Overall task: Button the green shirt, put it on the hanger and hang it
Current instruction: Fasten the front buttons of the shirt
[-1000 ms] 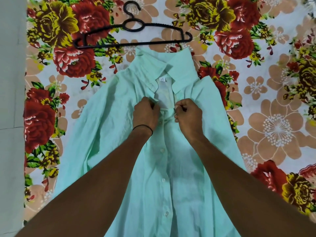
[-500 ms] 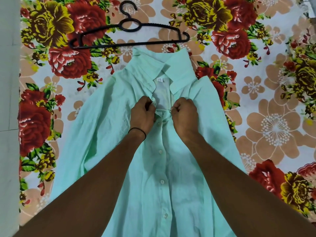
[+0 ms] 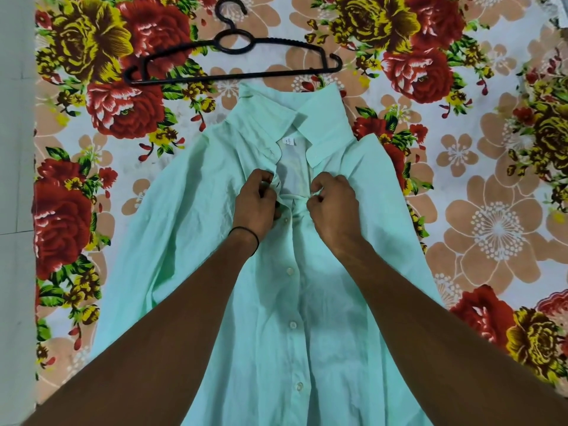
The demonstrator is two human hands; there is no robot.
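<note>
The mint-green shirt (image 3: 322,318) lies flat on its back, collar away from me, its placket closed along several white buttons below my hands. My left hand (image 3: 256,204) pinches the left front edge just under the collar. My right hand (image 3: 333,206) pinches the right front edge opposite it, a small gap of fabric between the two. The neck opening above my hands is still apart, showing the inner label. A black plastic hanger (image 3: 233,61) lies flat beyond the collar, touching nothing.
Everything rests on a floral bedsheet (image 3: 491,210) with red and yellow roses. A pale grey floor strip (image 3: 15,241) runs along the left edge of the sheet. The shirt's left sleeve spreads out toward that edge.
My hands have drawn slightly apart at the top of the placket, and the fingers have loosened their fists. The shirt and hanger lie where they were.
</note>
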